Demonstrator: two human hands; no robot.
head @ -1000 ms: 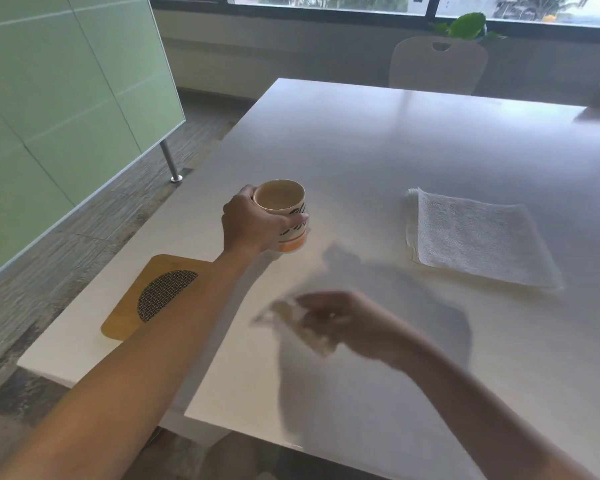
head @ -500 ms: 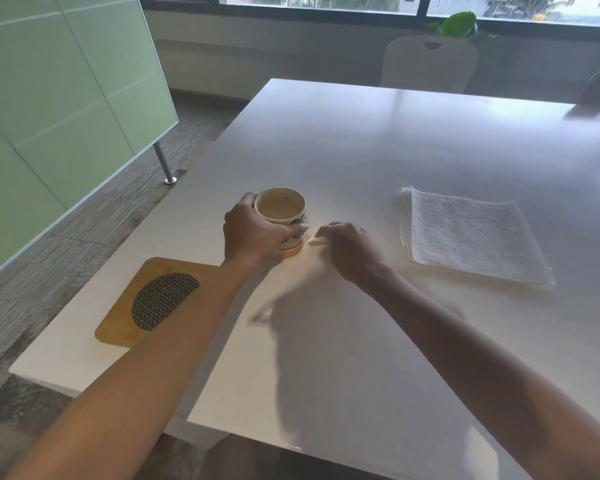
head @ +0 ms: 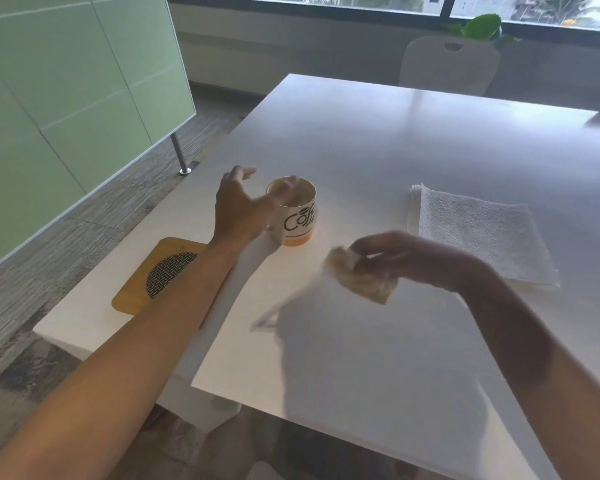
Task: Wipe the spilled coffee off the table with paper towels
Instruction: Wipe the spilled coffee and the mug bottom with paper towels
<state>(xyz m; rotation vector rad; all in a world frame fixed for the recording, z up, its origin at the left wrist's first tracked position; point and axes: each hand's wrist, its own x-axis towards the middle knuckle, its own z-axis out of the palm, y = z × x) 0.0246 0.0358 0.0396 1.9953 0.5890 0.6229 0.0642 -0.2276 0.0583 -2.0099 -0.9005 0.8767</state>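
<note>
Judging by the wad, wiping well under way: right hand (head: 406, 258), at centre right of the frame, pinching a crumpled, tan-stained paper towel (head: 362, 280) in curled fingers, lifted clear of the table (head: 378, 133). No brown puddle showing anywhere on the white top around the mug; possibly only a faint film left, too pale to tell under the glare and shadow. Probably remaining: a last pass near the mug's base, then getting rid of the soiled wad.

Left hand (head: 239, 209), at centre left, hovering just beside the mug (head: 297, 211), fingers spread apart and gripping nothing; blurred fingertips overlapping the rim, contact impossible to confirm.

Standing upright in mid frame, mug with black lettering and an orange band at the foot; inside, a pale tan surface, likely some coffee remaining, level unclear.

Lying flat at right of frame, a stack of clean paper towels (head: 482, 233), well apart from the mug, ready for a fresh sheet.

Sitting at lower left on the table corner, a wooden coaster (head: 142, 289) with a mesh centre, partly hidden under the left forearm.
</note>
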